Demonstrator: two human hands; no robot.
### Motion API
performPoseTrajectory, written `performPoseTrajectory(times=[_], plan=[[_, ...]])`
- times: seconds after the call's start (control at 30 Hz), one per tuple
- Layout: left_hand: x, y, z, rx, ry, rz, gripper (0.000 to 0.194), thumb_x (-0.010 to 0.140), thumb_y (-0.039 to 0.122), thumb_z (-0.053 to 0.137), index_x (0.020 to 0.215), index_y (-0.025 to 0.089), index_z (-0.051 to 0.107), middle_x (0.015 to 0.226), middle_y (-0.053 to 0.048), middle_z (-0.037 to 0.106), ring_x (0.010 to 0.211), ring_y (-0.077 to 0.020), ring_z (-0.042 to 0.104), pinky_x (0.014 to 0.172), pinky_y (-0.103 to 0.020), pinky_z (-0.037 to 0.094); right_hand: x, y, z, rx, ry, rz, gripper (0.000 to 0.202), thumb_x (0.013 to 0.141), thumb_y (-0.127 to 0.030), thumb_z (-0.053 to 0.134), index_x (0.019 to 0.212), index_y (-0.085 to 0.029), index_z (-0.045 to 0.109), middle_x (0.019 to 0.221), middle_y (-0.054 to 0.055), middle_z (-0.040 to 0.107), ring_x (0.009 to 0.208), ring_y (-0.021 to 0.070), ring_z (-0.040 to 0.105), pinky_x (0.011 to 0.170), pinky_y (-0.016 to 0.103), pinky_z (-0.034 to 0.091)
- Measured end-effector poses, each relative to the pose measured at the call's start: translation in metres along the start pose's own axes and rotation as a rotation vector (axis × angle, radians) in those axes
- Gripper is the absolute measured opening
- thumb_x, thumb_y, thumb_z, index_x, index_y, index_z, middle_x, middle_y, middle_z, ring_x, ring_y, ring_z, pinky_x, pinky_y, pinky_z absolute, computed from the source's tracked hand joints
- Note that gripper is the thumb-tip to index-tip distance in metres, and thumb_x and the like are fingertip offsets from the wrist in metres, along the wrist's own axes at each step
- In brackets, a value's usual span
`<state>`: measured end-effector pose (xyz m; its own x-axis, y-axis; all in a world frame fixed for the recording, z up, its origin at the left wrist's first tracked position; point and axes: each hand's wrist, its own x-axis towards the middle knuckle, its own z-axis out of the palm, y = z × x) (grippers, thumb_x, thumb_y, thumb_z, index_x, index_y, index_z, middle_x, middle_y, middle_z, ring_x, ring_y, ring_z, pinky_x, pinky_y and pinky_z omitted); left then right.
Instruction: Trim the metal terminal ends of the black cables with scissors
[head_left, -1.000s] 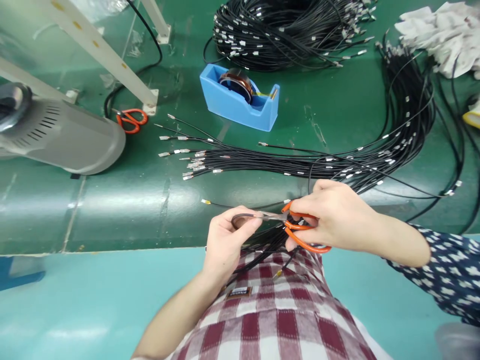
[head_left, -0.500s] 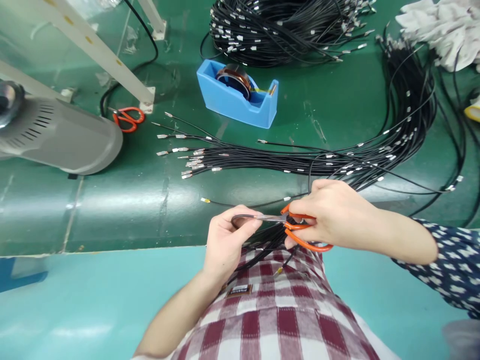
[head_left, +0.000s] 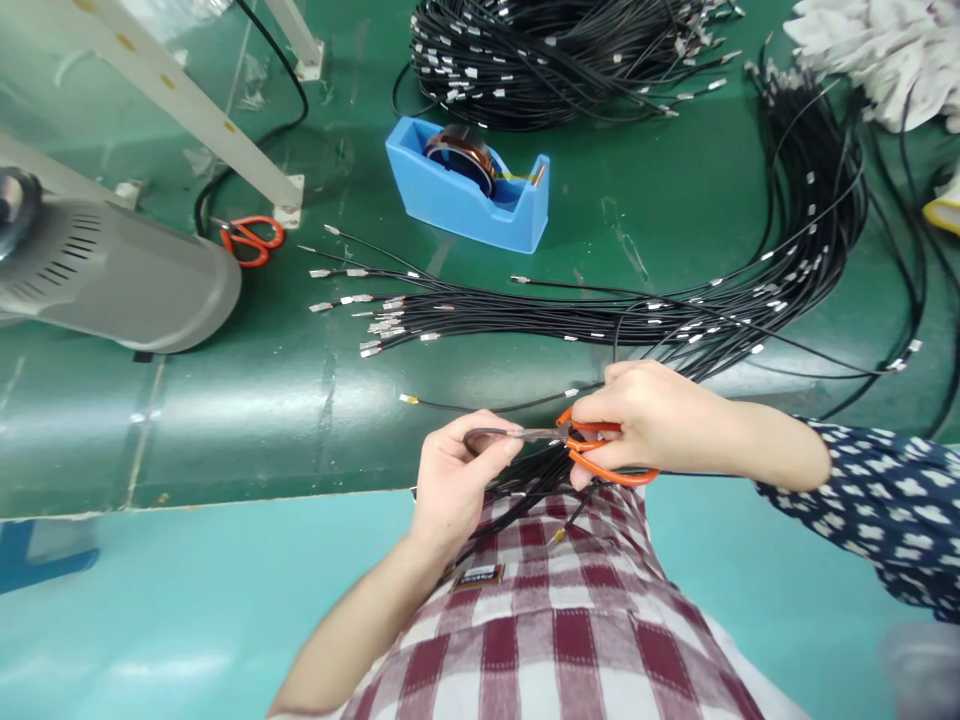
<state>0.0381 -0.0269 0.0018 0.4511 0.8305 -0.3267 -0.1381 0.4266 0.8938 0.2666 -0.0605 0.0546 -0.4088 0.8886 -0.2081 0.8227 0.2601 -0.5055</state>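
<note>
My left hand pinches the end of a thin black cable between thumb and forefinger, near the table's front edge. Orange-handled scissors are in my right hand, their blades pointing left and reaching the cable end at my left fingertips. How far the blades are apart is too small to tell. Below my hands, more black cables lie over the checked apron. Behind them a long bundle of black cables with white labels and metal ends stretches across the table.
A blue tape dispenser stands behind the bundle, with a coiled cable heap beyond. On the left are a grey cylindrical device, a second pair of orange scissors and a white metal frame. White gloves lie at the back right.
The view has shifted slightly. My right hand and the scissors have moved a little left, and my right forearm and sleeve have shifted left too. My left hand keeps its hold on the cable.
</note>
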Motion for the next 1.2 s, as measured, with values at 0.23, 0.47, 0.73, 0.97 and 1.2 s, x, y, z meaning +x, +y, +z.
performPoseTrajectory(times=[0.23,0.47,0.73,0.97,1.2], plan=[[-0.001,-0.002,0.0,0.049,0.005,-0.002,0.016,0.071,0.03,0.084,0.074,0.017,0.076,0.07,-0.001,0.065,0.051,-0.0063,0.042,0.048,-0.021,0.03,0.005,0.013,0.005,0.063,-0.003,-0.116,0.034,0.086,-0.041,0.067,0.063,-0.02,0.053,0.052,-0.005,0.052,0.051,0.0103,0.035,0.056,0.025,0.025],[-0.002,-0.004,0.001,0.039,0.018,0.011,0.018,0.071,0.033,0.083,0.075,0.018,0.074,0.069,0.0,0.062,0.052,-0.007,0.042,0.049,-0.021,0.03,0.004,0.008,0.01,-0.038,0.115,-0.147,0.025,0.086,-0.042,0.064,0.075,-0.02,0.062,0.057,-0.005,0.061,0.049,0.0096,0.036,0.066,0.028,0.031],[-0.002,-0.005,0.0,-0.015,-0.01,0.022,0.016,0.071,0.03,0.083,0.075,0.018,0.074,0.068,0.0,0.061,0.052,-0.0065,0.042,0.049,-0.021,0.029,0.002,0.001,0.01,-0.07,0.117,-0.143,0.041,0.085,-0.052,0.065,0.063,-0.02,0.052,0.052,-0.004,0.059,0.047,0.0094,0.03,0.064,0.029,0.029],[-0.002,-0.005,0.0,-0.013,-0.017,0.039,0.016,0.071,0.03,0.083,0.074,0.018,0.074,0.068,0.0,0.061,0.051,-0.0066,0.042,0.049,-0.021,0.029,0.003,0.001,0.011,0.015,0.079,-0.126,0.035,0.086,-0.042,0.065,0.063,-0.02,0.05,0.052,-0.006,0.056,0.049,0.0099,0.034,0.061,0.027,0.027],[-0.007,-0.007,0.002,-0.014,-0.024,0.061,0.013,0.072,0.024,0.083,0.072,0.017,0.073,0.065,0.002,0.057,0.052,-0.0047,0.041,0.049,-0.018,0.03,0.005,-0.001,0.013,0.016,0.088,-0.112,0.033,0.086,-0.036,0.062,0.061,-0.02,0.047,0.05,-0.007,0.05,0.049,0.0098,0.03,0.061,0.027,0.025]])
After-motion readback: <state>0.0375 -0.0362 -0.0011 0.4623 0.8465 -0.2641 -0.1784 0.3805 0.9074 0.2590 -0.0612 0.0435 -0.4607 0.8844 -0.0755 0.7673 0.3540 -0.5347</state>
